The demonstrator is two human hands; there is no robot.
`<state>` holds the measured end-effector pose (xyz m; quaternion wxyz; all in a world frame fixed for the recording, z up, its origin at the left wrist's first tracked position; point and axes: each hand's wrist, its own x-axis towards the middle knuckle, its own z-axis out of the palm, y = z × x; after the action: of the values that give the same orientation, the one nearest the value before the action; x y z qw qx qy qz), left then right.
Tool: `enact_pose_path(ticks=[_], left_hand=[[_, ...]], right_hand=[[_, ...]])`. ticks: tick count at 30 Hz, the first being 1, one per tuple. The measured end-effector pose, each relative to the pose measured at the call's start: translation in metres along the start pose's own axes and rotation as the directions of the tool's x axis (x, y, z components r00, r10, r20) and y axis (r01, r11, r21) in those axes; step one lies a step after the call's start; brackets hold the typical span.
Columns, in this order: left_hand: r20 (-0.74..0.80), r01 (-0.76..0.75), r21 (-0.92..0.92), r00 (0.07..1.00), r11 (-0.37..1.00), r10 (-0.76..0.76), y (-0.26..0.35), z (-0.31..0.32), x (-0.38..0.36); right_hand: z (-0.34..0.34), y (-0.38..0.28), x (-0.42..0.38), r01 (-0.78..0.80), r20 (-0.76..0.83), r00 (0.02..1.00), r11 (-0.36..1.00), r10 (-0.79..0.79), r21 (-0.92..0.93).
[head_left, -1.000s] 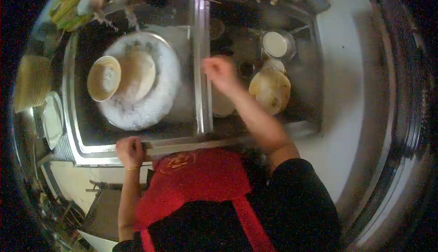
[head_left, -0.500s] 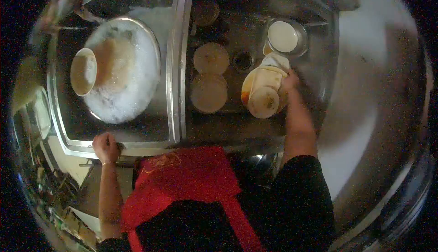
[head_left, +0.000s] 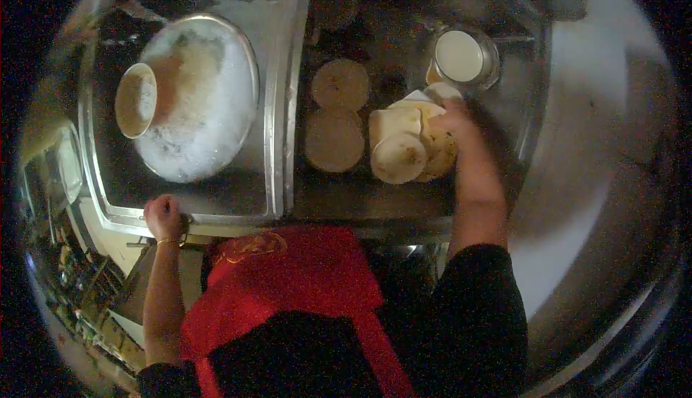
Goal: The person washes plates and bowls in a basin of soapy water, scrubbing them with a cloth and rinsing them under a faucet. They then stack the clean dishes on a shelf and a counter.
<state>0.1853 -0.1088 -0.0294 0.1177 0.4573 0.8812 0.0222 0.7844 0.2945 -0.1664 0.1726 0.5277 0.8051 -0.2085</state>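
Note:
My left hand [head_left: 164, 218] is curled closed at the front rim [head_left: 209, 226] of the left sink, with nothing visible in it. In the right sink, my right hand [head_left: 455, 118] grips the edge of a pale dish [head_left: 396, 120] in a stack of soiled dishes. A small round bowl [head_left: 398, 158] lies at the near end of this stack. Beyond my hand, a white round dish [head_left: 459, 56] sits in a metal pot [head_left: 490, 63]. Some finger contact is blurred and partly hidden.
A large foam-filled basin [head_left: 209, 102] stands in the left sink, with a tan bowl [head_left: 136, 101] tilted at its left side. A metal divider [head_left: 286, 95] separates the sinks. Round dishes [head_left: 340, 85] [head_left: 334, 139] lie just right of it.
The pale dish in the stack has shifted left and turned, and the small bowl has moved slightly left. An orange patch seen earlier is covered. My left hand stays at the rim.

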Motion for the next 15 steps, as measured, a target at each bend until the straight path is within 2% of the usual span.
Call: enact_pose_path(ticks=[1,3,4,6,9,11,13,14,15], left_hand=[[0.032,0.017,-0.031,0.999,0.999,-0.016,-0.003,0.000,-0.002],[0.009,0.018,-0.105,1.000,0.994,-0.017,-0.007,0.002,-0.004],[-0.008,0.016,-0.177,1.000,0.984,-0.017,-0.006,0.003,-0.004],[-0.059,-0.018,-0.146,0.998,0.989,0.009,0.003,-0.003,-0.006],[-0.110,-0.047,-0.084,0.993,0.995,0.038,0.010,-0.009,-0.009],[-0.117,-0.049,-0.067,0.992,0.997,0.041,0.009,-0.012,-0.013],[-0.117,-0.144,-0.099,0.984,0.985,0.132,0.007,-0.017,-0.016],[-0.133,-0.143,-0.108,0.983,0.984,0.129,0.006,-0.019,-0.019],[-0.111,-0.202,-0.089,0.975,0.975,0.192,0.004,-0.021,-0.020]], right_hand=[[-0.008,-0.021,-0.002,0.006,-0.008,1.000,1.000,-0.006,-0.003],[-0.028,-0.063,-0.012,-0.099,0.126,0.981,0.945,0.144,-0.313],[-0.038,-0.074,-0.015,-0.094,0.116,0.984,0.942,0.138,-0.322],[-0.056,-0.092,-0.026,-0.109,0.325,0.937,0.991,0.126,-0.073],[-0.072,-0.114,-0.052,-0.020,0.319,0.947,0.996,0.048,-0.090],[-0.092,-0.138,-0.085,-0.073,0.233,0.967,0.989,0.102,-0.130],[-0.109,-0.147,-0.115,-0.124,0.140,0.979,0.978,0.148,-0.165],[-0.120,-0.137,-0.130,-0.219,0.040,0.974,0.974,0.221,-0.058],[-0.130,-0.123,-0.143,-0.299,-0.046,0.952,0.952,0.302,0.060]])
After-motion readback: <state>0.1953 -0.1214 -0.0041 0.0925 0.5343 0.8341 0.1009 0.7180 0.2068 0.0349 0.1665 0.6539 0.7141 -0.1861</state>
